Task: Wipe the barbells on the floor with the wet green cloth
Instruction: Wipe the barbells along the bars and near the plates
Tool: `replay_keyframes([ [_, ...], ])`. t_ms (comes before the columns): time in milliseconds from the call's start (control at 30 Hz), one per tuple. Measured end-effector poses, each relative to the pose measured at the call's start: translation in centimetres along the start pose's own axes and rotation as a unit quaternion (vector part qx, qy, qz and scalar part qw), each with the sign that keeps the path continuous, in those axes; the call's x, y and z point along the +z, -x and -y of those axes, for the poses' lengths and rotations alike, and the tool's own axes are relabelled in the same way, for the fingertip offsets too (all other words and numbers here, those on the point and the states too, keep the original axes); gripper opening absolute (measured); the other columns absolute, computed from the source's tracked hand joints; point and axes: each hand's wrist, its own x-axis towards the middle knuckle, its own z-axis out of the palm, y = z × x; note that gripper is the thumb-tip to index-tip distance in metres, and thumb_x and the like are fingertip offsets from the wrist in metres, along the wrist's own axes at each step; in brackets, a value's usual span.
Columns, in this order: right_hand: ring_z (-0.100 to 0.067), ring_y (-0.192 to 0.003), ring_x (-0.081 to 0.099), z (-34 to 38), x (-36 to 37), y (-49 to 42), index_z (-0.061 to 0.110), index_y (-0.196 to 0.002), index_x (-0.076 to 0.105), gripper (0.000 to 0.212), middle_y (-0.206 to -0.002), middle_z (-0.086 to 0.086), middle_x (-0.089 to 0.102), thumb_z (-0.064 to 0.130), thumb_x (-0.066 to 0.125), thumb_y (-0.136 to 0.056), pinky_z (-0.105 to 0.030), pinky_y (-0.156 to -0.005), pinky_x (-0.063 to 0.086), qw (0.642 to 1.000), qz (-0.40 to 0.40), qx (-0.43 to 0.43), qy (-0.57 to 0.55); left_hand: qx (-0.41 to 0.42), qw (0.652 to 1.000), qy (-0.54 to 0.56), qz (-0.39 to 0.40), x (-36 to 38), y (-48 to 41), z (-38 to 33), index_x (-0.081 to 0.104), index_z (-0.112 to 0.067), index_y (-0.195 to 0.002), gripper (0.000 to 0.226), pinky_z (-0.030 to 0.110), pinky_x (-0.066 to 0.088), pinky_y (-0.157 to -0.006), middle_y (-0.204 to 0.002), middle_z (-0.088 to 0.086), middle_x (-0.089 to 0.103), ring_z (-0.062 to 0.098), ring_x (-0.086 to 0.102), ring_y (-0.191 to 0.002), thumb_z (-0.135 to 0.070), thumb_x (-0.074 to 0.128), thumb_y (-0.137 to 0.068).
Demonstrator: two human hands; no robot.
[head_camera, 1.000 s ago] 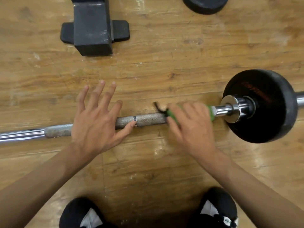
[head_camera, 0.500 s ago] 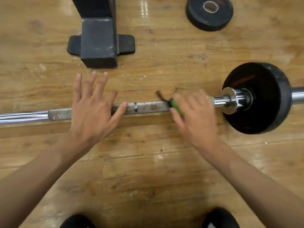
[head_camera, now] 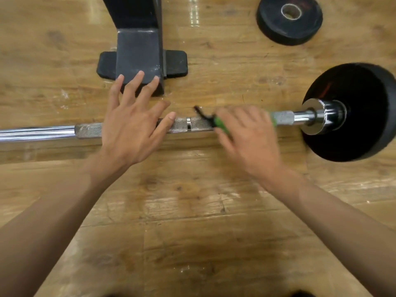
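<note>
Right hand (head_camera: 250, 138) has slid left along the barbell (head_camera: 192, 125) since a second ago. A short strip of knurling now shows between the green cloth (head_camera: 221, 125) and the chrome collar (head_camera: 321, 116), where before the cloth sat close up to the chrome. View has tilted up too, so the loose plate (head_camera: 289, 20) is now fully in frame.

Barbell lies flat on the wooden floor (head_camera: 192, 211), running left-right across mid-frame. Chrome section (head_camera: 36, 132) is at the left, grey knurled shaft in the middle, and a black plate (head_camera: 360, 116) is mounted at the right end.

Green cloth is wrapped on the knurled shaft, between the ring mark (head_camera: 188, 123) and the collar. Green shows at both sides of the right hand, and a black tag (head_camera: 202, 113) sticks out of the cloth's left end. Right hand is motion-blurred; its fingers curl over the cloth and bar, gripping the cloth.

Left hand (head_camera: 130, 129) lies flat on top of the shaft just left of the ring mark, fingers straight and spread wide. Thumb (head_camera: 169, 121) lies against the bar. It holds nothing. Both forearms are bare.

Dark metal stand foot (head_camera: 137, 52) sits on the floor beyond the bar, and the left fingertips overlap its near edge in the view. Loose plate lies flat at top right, well apart from the bar.
</note>
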Motion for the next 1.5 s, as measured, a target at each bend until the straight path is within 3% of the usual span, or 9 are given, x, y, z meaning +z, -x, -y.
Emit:
replay_keyframes([
  [233, -0.034, -0.104, 0.054, -1.8, 0.3, -1.0, 0.010, -0.114, 0.066, 0.031, -0.105, -0.010, 0.067, 0.032, 0.048, -0.102, -0.049, -0.094, 0.037, 0.964, -0.073, 0.250, 0.048, 0.012, 1.000, -0.007, -0.008, 0.3, -1.4, 0.6, 0.073, -0.022, -0.123, 0.065, 0.056, 0.010, -0.126, -0.158, 0.008, 0.049, 0.034, 0.028, -0.153, -0.051, 0.016, -0.111],
  [400, -0.033, -0.109, 0.059, 5.6, 3.1, -3.1, 0.016, -0.132, 0.065, 0.039, -0.119, -0.006, 0.069, 0.039, 0.047, -0.106, -0.049, -0.099, 0.038, 0.996, -0.047, 0.074, 0.025, 0.020, 1.000, -0.016, 0.001, 0.4, -1.9, 0.9, 0.073, -0.019, -0.122, 0.068, 0.058, 0.011, -0.125, -0.156, 0.009, 0.051, 0.036, 0.030, -0.152, -0.051, 0.014, -0.111],
  [533, -0.033, -0.103, 0.062, 1.4, 1.9, -1.6, 0.015, -0.129, 0.068, 0.037, -0.115, -0.008, 0.069, 0.041, 0.056, -0.105, -0.045, -0.093, 0.042, 0.998, -0.050, -0.014, 0.023, 0.017, 1.000, -0.012, 0.005, 0.5, -1.9, 1.2, 0.072, -0.017, -0.128, 0.075, 0.058, 0.010, -0.126, -0.156, 0.013, 0.050, 0.038, 0.029, -0.152, -0.057, 0.012, -0.109],
  [700, -0.038, -0.103, 0.055, -6.0, -0.6, 1.9, 0.004, -0.122, 0.063, 0.047, -0.106, -0.016, 0.063, 0.044, 0.040, -0.109, -0.052, -0.105, 0.039, 0.983, -0.045, 0.172, 0.043, 0.018, 1.000, 0.004, -0.018, 0.6, -1.0, 0.6, 0.071, -0.017, -0.129, 0.068, 0.059, 0.013, -0.125, -0.153, 0.011, 0.054, 0.036, 0.032, -0.151, -0.052, 0.016, -0.111],
  [833, -0.035, -0.108, 0.052, -1.4, 0.2, 0.0, 0.007, -0.115, 0.064, 0.034, -0.108, -0.015, 0.063, 0.035, 0.049, -0.102, -0.057, -0.110, 0.036, 0.955, -0.071, 0.286, 0.043, 0.019, 0.999, 0.007, -0.028, 0.4, -0.1, 0.1, 0.069, -0.016, -0.131, 0.063, 0.060, 0.011, -0.126, -0.148, 0.009, 0.060, 0.035, 0.036, -0.150, -0.048, 0.018, -0.113],
  [1033, -0.034, -0.101, 0.058, 0.2, -0.9, 1.5, 0.014, -0.129, 0.064, 0.043, -0.112, -0.009, 0.065, 0.047, 0.047, -0.107, -0.049, -0.095, 0.041, 1.000, 0.013, 0.024, 0.010, 0.025, 0.999, 0.017, -0.013, 0.0, 1.8, -0.7, 0.066, -0.014, -0.135, 0.066, 0.061, 0.007, -0.126, -0.147, 0.009, 0.061, 0.034, 0.037, -0.151, -0.050, 0.016, -0.112],
  [1167, -0.035, -0.107, 0.056, -4.1, -2.8, 5.2, 0.011, -0.124, 0.064, 0.051, -0.107, -0.011, 0.062, 0.053, 0.040, -0.107, -0.057, -0.121, 0.026, 0.986, 0.001, 0.163, 0.022, 0.030, 0.999, 0.006, -0.013, -0.4, 3.3, -1.5, 0.065, -0.013, -0.136, 0.062, 0.063, 0.010, -0.125, -0.148, 0.010, 0.059, 0.035, 0.040, -0.149, -0.048, 0.021, -0.111],
  [1267, -0.035, -0.099, 0.054, -1.4, -2.5, 4.2, 0.010, -0.110, 0.067, 0.044, -0.102, -0.013, 0.066, 0.047, 0.044, -0.104, -0.052, -0.098, 0.039, 0.972, 0.000, 0.233, 0.035, 0.028, 1.000, -0.004, -0.012, -0.6, 4.6, -2.1, 0.066, -0.013, -0.136, 0.061, 0.063, 0.011, -0.125, -0.148, 0.009, 0.060, 0.035, 0.042, -0.148, -0.047, 0.022, -0.111],
  [1500, -0.032, -0.083, 0.063, 2.4, -3.0, 4.4, 0.016, -0.110, 0.070, 0.036, -0.089, -0.004, 0.070, 0.041, 0.045, -0.102, -0.041, -0.076, 0.045, 0.998, 0.030, 0.041, -0.032, 0.030, 0.998, -0.013, -0.063, -0.7, 8.2, -4.0, 0.067, -0.012, -0.136, 0.057, 0.064, 0.021, -0.123, -0.147, 0.010, 0.061, 0.034, 0.046, -0.147, -0.051, 0.038, -0.106],
])
